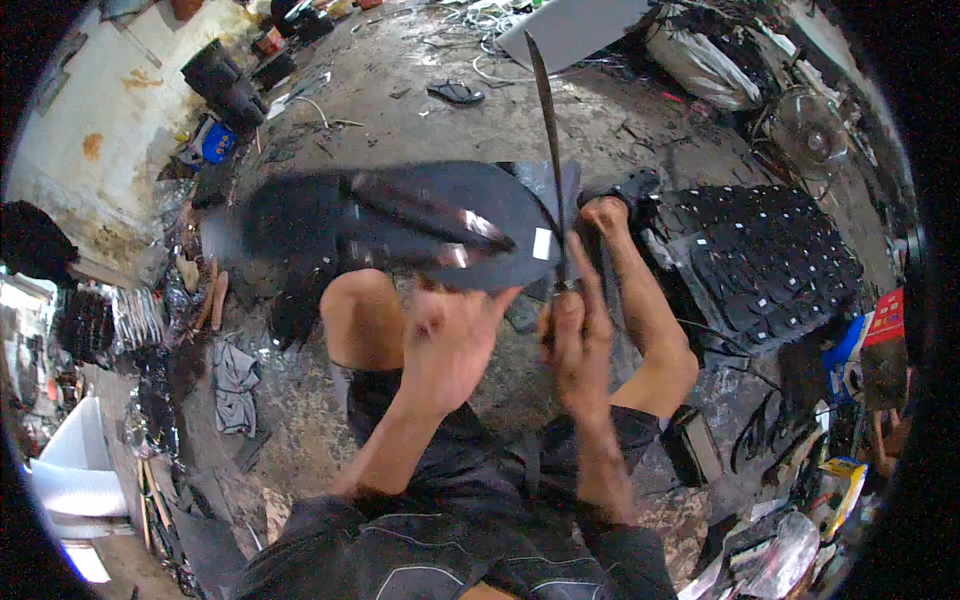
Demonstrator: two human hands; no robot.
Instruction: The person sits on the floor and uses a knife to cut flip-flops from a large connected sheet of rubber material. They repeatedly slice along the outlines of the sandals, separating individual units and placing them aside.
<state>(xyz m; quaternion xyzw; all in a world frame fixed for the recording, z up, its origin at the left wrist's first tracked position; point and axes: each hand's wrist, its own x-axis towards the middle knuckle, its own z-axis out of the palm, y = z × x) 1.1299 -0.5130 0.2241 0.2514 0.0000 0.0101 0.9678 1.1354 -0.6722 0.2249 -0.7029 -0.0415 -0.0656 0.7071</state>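
My left hand [450, 345] grips the near edge of a black sandal [430, 215], its fingers partly hidden beneath the sole. Straps cross the sandal's upper face, and a small white label sits by its right end. The sandal's left end is smeared by motion. In my right hand [578, 325] a long, thin, curved knife [550, 120] stands upright, fingers closed round its lower end with one finger stretched up along the blade. The blade passes close to the sandal's right end; whether they touch I cannot tell.
Beyond my right foot [606, 212], rows of black pieces with white tags [765, 255] cover the floor. A fan [810, 130] stands at the far right. Ahead lies another black sandal [456, 94]; a grey cloth [236, 390] lies left. Scraps clutter both sides.
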